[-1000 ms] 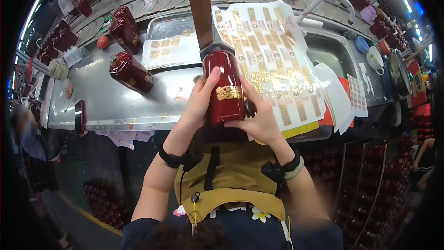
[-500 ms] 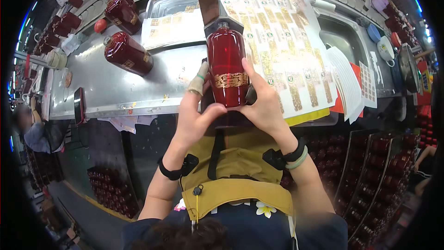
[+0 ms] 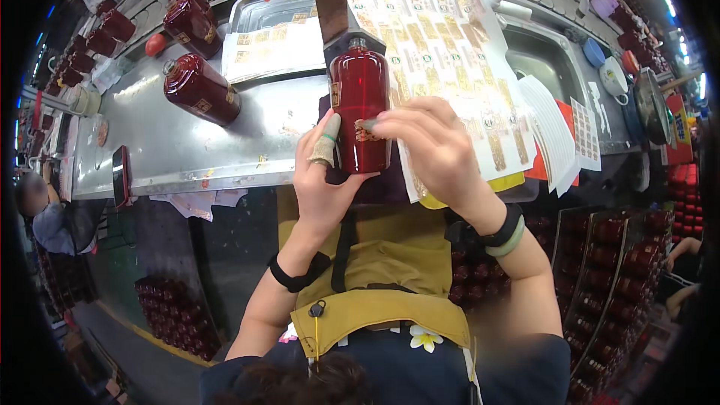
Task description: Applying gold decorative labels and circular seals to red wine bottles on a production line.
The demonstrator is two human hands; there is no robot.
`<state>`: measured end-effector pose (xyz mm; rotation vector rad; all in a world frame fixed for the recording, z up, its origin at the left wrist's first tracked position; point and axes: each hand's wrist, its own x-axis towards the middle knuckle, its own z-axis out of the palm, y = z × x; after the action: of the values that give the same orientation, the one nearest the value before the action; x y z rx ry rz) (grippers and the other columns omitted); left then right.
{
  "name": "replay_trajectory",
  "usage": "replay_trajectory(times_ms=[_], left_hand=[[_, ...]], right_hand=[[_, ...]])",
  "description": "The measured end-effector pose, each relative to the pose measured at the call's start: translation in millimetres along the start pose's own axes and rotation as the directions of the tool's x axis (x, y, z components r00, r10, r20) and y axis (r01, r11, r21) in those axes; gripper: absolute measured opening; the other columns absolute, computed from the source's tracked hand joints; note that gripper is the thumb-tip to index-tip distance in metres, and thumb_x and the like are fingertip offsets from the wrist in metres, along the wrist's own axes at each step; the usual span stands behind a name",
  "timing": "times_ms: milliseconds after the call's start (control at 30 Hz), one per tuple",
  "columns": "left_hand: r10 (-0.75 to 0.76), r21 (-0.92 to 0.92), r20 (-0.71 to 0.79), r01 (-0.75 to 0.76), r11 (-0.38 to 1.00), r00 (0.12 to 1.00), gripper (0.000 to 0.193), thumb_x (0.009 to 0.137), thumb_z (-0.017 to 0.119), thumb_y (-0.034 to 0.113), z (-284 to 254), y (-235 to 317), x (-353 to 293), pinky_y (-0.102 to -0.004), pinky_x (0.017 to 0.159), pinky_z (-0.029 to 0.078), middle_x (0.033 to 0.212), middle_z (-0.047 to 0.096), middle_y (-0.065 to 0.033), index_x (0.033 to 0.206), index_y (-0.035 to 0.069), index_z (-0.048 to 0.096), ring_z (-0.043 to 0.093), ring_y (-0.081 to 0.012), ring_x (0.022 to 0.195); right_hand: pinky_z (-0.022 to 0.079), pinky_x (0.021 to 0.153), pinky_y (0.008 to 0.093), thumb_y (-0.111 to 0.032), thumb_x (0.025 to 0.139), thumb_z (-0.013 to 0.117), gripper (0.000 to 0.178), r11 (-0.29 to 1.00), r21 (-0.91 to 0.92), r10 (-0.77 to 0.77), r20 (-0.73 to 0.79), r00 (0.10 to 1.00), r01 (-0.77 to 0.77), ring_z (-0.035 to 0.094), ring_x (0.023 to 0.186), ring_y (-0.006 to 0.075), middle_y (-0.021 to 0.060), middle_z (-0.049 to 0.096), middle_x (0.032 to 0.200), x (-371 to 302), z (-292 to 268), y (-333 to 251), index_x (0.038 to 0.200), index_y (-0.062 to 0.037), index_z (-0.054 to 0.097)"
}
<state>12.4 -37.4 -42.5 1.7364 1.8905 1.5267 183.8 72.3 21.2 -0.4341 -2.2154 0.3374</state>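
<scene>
A dark red glass bottle point(image 3: 360, 90) lies tilted on its back against a dark stand point(image 3: 352, 33), its neck pointing away from me. My left hand point(image 3: 322, 172) grips its lower left side, thumb along the base; one finger wears a cloth cover point(image 3: 324, 146) with a green band. Over the bottle's lower front, my right hand point(image 3: 431, 142) has its fingers closed together at a patch of gold ornament point(image 3: 365, 132). Something small and greyish shows at those fingertips, too little of it to name. A square gold mark point(image 3: 335, 94) sits on the bottle's left side.
Right of the bottle lies a big sheet of gold stickers point(image 3: 480, 97), beside stacked white sheets point(image 3: 546, 131) and a sink point(image 3: 544, 52). More red bottles point(image 3: 201, 90) stand at left, near a phone point(image 3: 121, 175). Another person point(image 3: 60, 217) is at far left.
My right hand has left the bottle's right side and come over its lower front. The bottle has turned, so the gold band looks different and a square mark shows. My left hand still holds it.
</scene>
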Motion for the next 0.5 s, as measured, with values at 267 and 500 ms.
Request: replay_trajectory(times_ms=[267,500], left_hand=[[-0.207,-0.316,0.132,0.239,0.918,0.969,0.095,0.076,0.084,-0.003,3.9,-5.9,-8.0,-0.0377,0.107,0.049,0.143,0.059,-0.0205,0.158,-0.007,0.034,0.064,-0.0278,0.123],[-0.076,-0.036,0.098,0.080,0.996,0.992,0.100,0.074,0.087,0.003,1.5,-17.8,-4.4,-0.0398,0.118,0.038,0.156,0.048,-0.0205,0.159,-0.004,0.035,0.049,-0.0308,0.142]], right_hand=[[0.055,0.083,0.0385,-0.007,0.078,0.069,0.029,0.999,0.040,-0.031,-0.004,0.999,0.032,0.066,0.091,0.0222,0.0035,0.072,0.103,0.8,9.6,8.6,0.106,-0.0062,0.074],[0.054,0.080,0.0363,-0.015,0.079,0.073,0.027,0.923,0.053,-0.383,0.055,0.922,0.380,0.064,0.091,0.0220,-0.0001,0.070,0.106,-7.2,7.1,8.0,0.106,-0.0101,0.072]])
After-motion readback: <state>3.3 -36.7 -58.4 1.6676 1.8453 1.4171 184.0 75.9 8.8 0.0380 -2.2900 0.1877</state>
